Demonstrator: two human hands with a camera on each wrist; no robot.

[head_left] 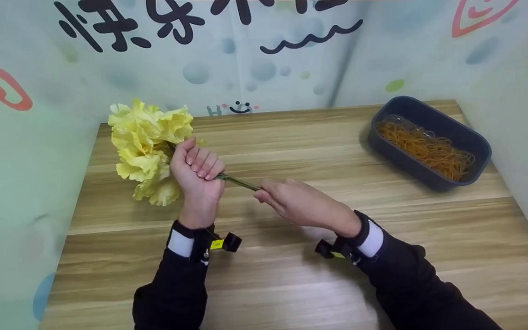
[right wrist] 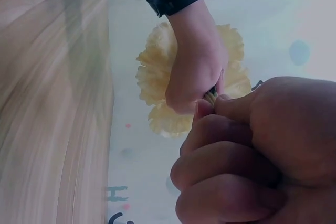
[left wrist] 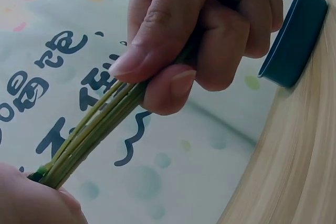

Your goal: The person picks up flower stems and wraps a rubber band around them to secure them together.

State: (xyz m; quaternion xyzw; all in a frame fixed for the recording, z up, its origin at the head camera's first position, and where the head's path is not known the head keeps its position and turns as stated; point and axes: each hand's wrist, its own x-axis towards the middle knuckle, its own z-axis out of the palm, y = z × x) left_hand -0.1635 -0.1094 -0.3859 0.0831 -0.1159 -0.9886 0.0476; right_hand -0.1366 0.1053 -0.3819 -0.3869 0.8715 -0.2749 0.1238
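A bunch of yellow ruffled flowers point(head_left: 142, 137) is held above the table, blooms toward the left. The left hand point(head_left: 197, 172) grips the green stems point(head_left: 241, 182) just below the blooms, its fingers curled round them. Farther down, the right hand point(head_left: 303, 201) pinches the same stems between thumb and forefinger. In the left wrist view several thin stems point(left wrist: 94, 129) run side by side between the two hands. The right wrist view shows the blooms point(right wrist: 157, 72) behind the left hand; the lower stem ends are hidden in the right hand.
At the table's back right stands a dark blue tub point(head_left: 429, 181) of tan rubber bands point(head_left: 429, 146). The wooden table point(head_left: 291, 284) is enclosed by pale printed walls point(head_left: 264, 87) at the back and both sides. Each wrist carries a small black camera point(head_left: 233, 242).
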